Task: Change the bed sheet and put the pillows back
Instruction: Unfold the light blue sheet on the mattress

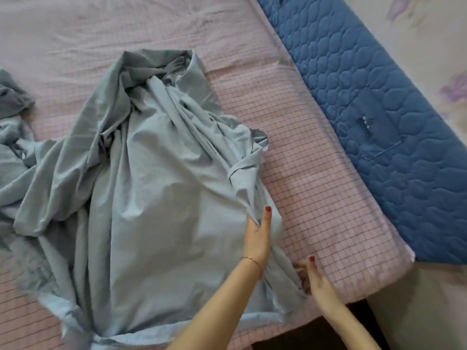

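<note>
On pink checked mattress cover [316, 173], crumpled grey-blue sheet [151, 185] lay heaped mid-bed. Left hand [257, 233] pinched sheet's right edge, thumb up; right hand [313, 276] gripped its lower edge nr bed corner. Blue quilted pad [379, 109] alongside.

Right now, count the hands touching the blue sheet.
2. The left hand grips a fold of the blue sheet near its right edge; the right hand pinches its edge nearer the mattress corner.

head view looks steeply down from close above the bed [316, 173], near its corner.
</note>
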